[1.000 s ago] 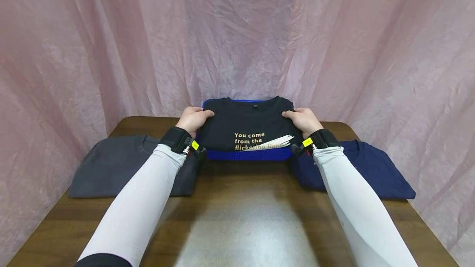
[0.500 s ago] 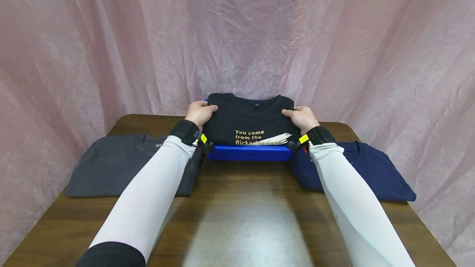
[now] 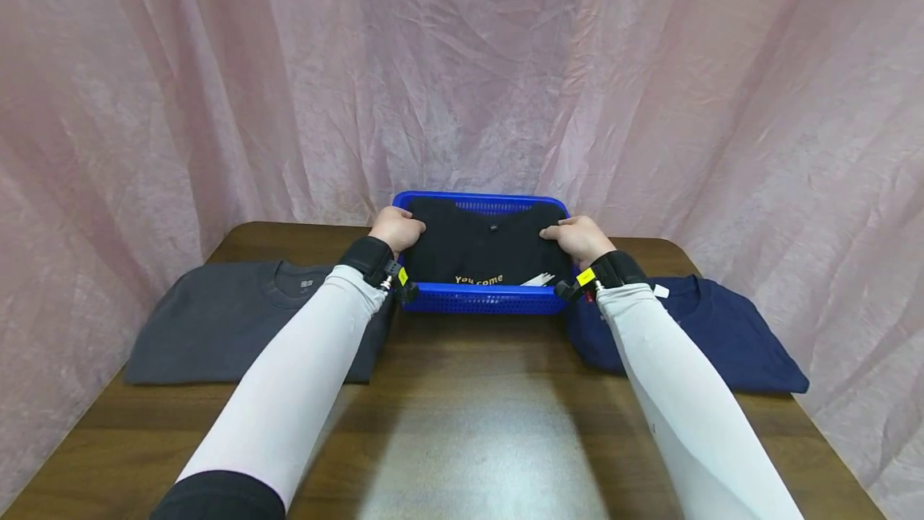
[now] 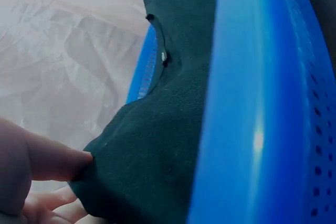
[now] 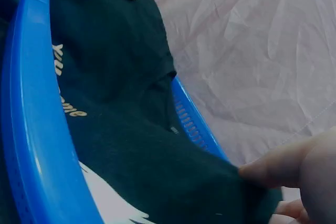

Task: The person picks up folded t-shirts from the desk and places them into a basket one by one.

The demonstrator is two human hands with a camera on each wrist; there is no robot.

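From the head view, the left hand [image 3: 394, 229] and right hand [image 3: 576, 237] each pinch a side edge of the folded black T-shirt [image 3: 485, 251], which lies inside the blue basket [image 3: 482, 299] at the table's [image 3: 462, 424] far edge, between a grey shirt [image 3: 216, 323] on the left and a navy shirt [image 3: 711, 335] on the right. Only the wrist views show each thumb above the cloth with fingers curled beneath.

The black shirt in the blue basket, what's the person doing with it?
A person holds a folded black shirt by its two sides, the left hand pinching one edge and the right hand the other. The shirt sits down inside the blue basket at the far end of the wooden table. A folded grey shirt lies to the left of the basket and a folded navy shirt to the right.
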